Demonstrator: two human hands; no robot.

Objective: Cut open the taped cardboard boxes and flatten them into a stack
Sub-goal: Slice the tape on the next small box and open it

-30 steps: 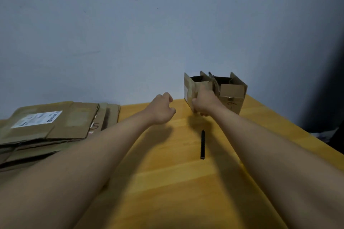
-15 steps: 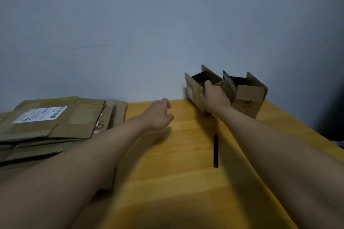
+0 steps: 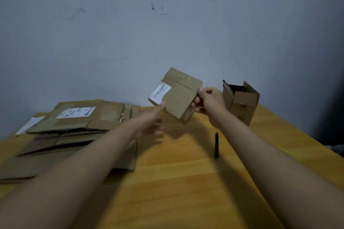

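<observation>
A box (image 3: 176, 95) hung mid-frame, above the table (image 3: 186, 182), tilted. The right hand (image 3: 208, 104) gripped its right edge; the left hand (image 3: 150, 121) reached in from lower left, thumb touching its lower-left side. Right of them, an open box (image 3: 240, 102) stood at the table's far edge by the wall (image 3: 167, 33). A cutter (image 3: 216, 145) lay on the table, below the right hand. The flat stack (image 3: 74, 126) lay at left.

R hand (image 3: 208, 103) grips small box (image 3: 178, 96) off table, L hand (image 3: 151, 120) touching
</observation>
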